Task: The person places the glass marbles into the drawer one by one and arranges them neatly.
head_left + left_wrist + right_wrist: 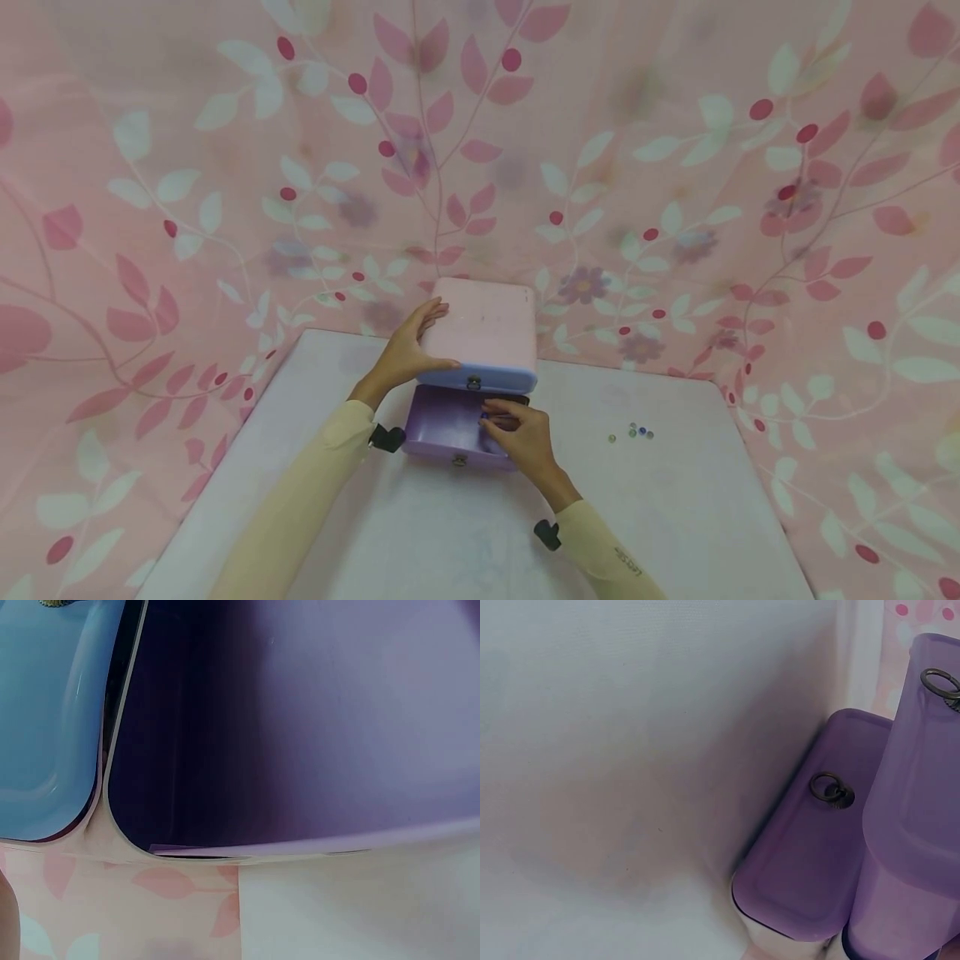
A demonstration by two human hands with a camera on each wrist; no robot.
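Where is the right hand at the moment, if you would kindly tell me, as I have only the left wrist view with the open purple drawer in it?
Observer: The right hand is at the open purple drawer, pinching what looks like a blue marble.
Operator: Thank you; is anything small lying loose on the table?
Observer: Yes, a small group of marbles lies on the table, to the right of the cabinet.
Operator: And could you please say whether there is another purple drawer?
Observer: There is: the right wrist view shows a second purple drawer, pushed in, with a ring handle on its front.
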